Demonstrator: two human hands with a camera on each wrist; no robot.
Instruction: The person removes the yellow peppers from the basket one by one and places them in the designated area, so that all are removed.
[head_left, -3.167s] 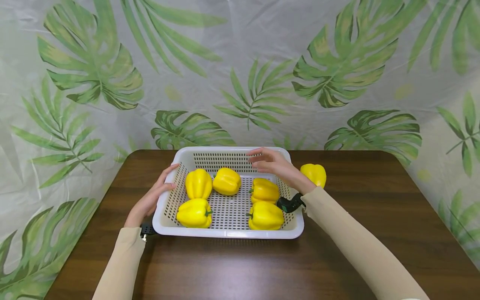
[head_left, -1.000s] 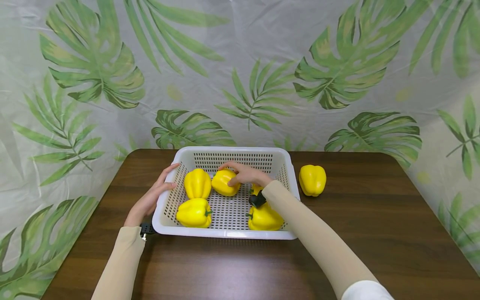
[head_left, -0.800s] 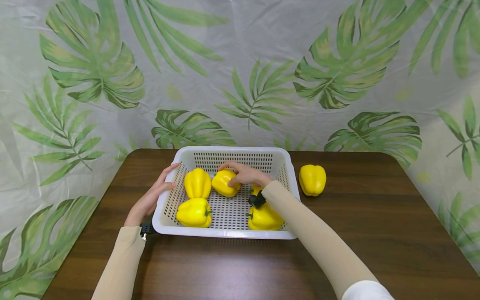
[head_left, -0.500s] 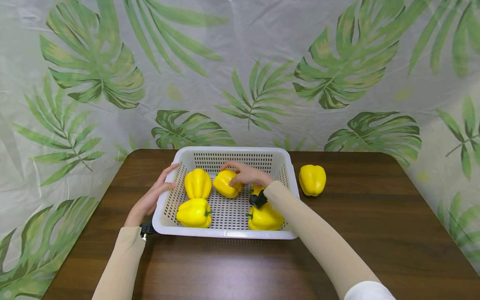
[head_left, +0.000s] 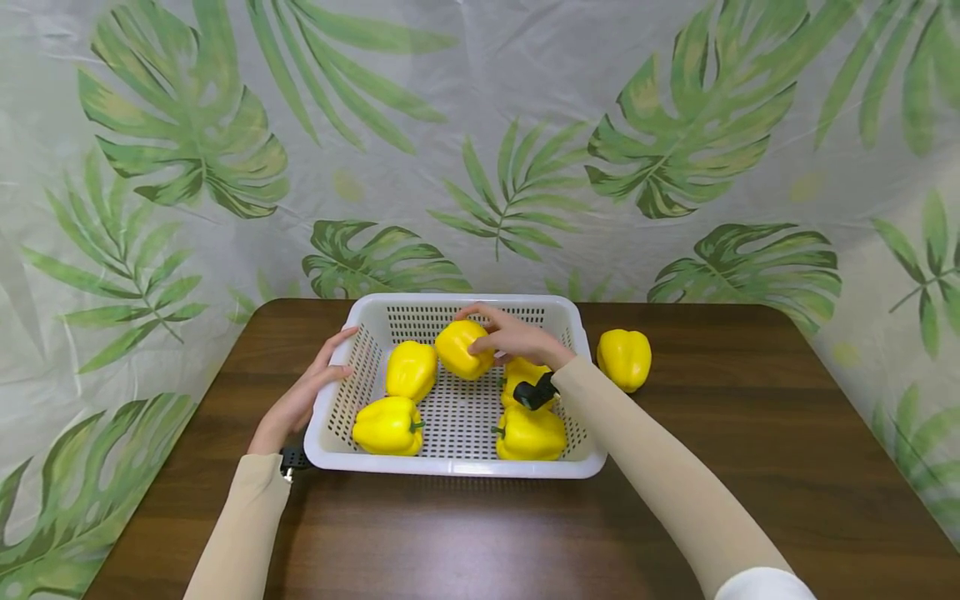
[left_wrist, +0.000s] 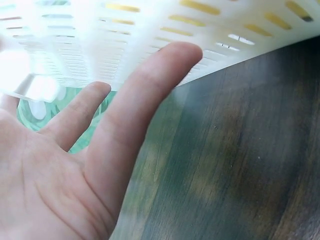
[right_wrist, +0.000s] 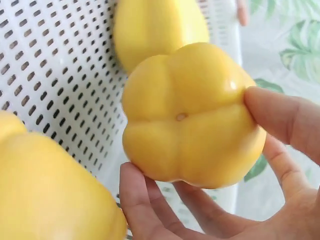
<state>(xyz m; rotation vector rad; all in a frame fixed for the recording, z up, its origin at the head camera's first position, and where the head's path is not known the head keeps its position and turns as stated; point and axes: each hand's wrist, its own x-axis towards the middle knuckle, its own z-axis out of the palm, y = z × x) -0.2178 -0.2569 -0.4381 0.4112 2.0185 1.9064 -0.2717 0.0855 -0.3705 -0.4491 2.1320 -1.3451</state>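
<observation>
Head view: right hand (head_left: 519,338) pinches a yellow pepper (head_left: 457,348) inside the white basket (head_left: 450,467) by thumb and fingertips only, so smooth, rounded skin could slip, dropping it onto the adjacent pepper (head_left: 411,372), while left hand (head_left: 302,395), fingers extended, touches the basket's side.

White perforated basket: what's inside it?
Four yellow bell peppers lie in the white basket; the right hand holds a fifth pepper over its floor. The wrist camera partly covers the rear-right pepper; floor beneath the four is hidden.

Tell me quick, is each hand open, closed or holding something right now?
Left hand: open, against the basket's side.
Right hand: closed, holding a yellow pepper.
</observation>
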